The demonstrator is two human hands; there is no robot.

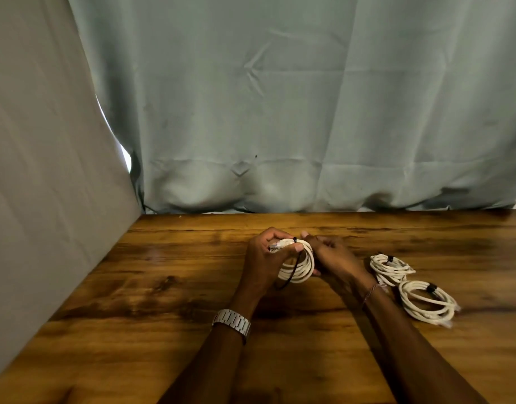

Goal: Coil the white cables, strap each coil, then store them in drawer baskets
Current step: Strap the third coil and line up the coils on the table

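So the left hand has its fingers curled over the top of the white coil, thumb pinching the plug end against the loops at about 11 o'clock on the ring. The right hand is curled round the opposite side, around 2 to 3 o'clock, fingertips up by the little black strap where it meets the top of the coil. The strap's loose tail hangs down across the loops toward 7 o'clock, so I'd say it isn't cinched yet.

Handling-wise: this looks light and springy. Thin round cable like that wants to unwind the second you let go, and the jacket is probably a bit slick. Best to keep a pinch right across all the loops next to the strap, not on a single strand. The plug tip looks like the only fragile bit.

Out past the right wrist, at roughly 4 o'clock from the hands, two strapped coils sit on the wooden table: the nearer coil and the farther coil, touching or close to it. No drawer baskets in view.
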